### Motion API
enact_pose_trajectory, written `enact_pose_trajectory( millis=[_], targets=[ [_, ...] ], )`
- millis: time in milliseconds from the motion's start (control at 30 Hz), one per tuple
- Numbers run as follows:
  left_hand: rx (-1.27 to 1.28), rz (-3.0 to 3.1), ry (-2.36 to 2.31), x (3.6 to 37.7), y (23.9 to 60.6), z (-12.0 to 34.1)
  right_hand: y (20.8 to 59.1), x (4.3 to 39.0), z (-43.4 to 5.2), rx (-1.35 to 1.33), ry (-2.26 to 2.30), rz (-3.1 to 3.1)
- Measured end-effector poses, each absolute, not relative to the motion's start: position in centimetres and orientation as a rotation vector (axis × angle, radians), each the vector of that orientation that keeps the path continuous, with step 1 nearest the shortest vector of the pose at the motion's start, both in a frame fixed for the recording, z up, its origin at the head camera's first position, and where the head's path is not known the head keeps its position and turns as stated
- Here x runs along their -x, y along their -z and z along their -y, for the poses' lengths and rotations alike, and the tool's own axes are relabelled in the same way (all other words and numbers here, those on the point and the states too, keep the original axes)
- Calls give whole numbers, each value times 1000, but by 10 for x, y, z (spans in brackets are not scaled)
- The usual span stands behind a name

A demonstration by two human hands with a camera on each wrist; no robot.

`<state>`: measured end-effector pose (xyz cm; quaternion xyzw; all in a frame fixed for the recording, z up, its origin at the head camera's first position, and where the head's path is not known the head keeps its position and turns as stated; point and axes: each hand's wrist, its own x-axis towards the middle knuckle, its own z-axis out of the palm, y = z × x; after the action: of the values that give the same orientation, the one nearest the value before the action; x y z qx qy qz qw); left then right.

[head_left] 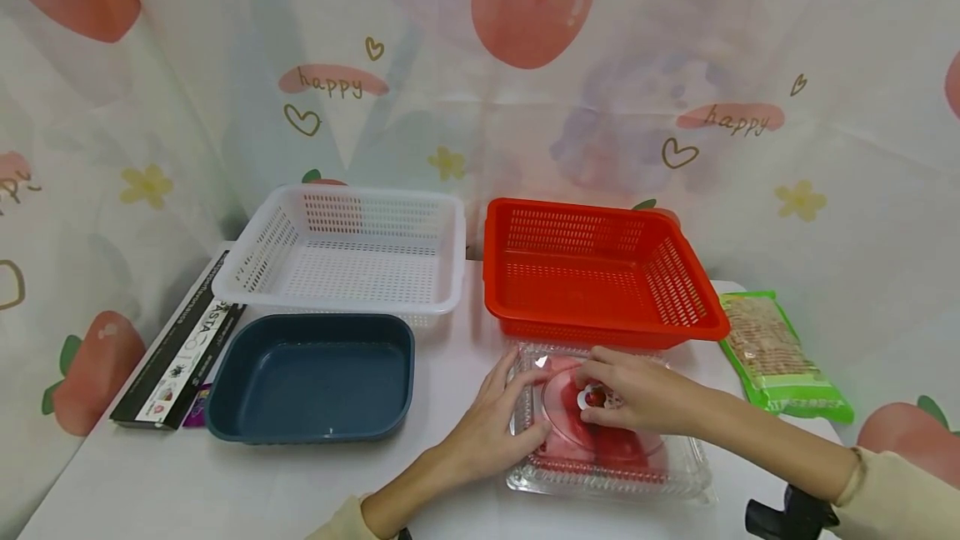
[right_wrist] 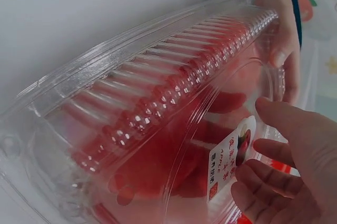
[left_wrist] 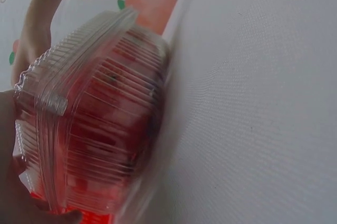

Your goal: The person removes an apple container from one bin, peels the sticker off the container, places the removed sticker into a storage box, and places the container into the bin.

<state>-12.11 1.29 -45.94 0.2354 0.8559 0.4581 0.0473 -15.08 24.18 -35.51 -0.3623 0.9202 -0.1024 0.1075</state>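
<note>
A clear plastic clamshell box (head_left: 603, 482) with red contents lies on the table in front of the red basket. A label with an apple picture (right_wrist: 222, 162) sits on its lid. My left hand (head_left: 491, 432) rests along the box's left side, fingers extended over the lid edge. From the right, my right hand (head_left: 641, 390) reaches over the lid. Its thumb and fingertips are spread around the label, with the fingertips right at the label's edge in the right wrist view. Ribbed side walls of the box fill much of the left wrist view.
Behind the box stands a red basket (head_left: 600, 332), with a white basket (head_left: 341, 307) to its left. A dark blue tub (head_left: 311, 394) is front left, beside a black box marked PASTA (head_left: 176, 348). A green-edged packet (head_left: 780, 352) lies at right.
</note>
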Motion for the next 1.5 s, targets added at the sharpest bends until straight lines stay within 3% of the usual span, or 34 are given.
enact_pose_trajectory(
  millis=[833,1500],
  targets=[
    [-705,-2615,-1410,120,460,-13,360,162,-243,1026,410,-2562],
    [-685,-2607,-1408,122,459,-14,355,156,-241,1181,91,-2749]
  ],
)
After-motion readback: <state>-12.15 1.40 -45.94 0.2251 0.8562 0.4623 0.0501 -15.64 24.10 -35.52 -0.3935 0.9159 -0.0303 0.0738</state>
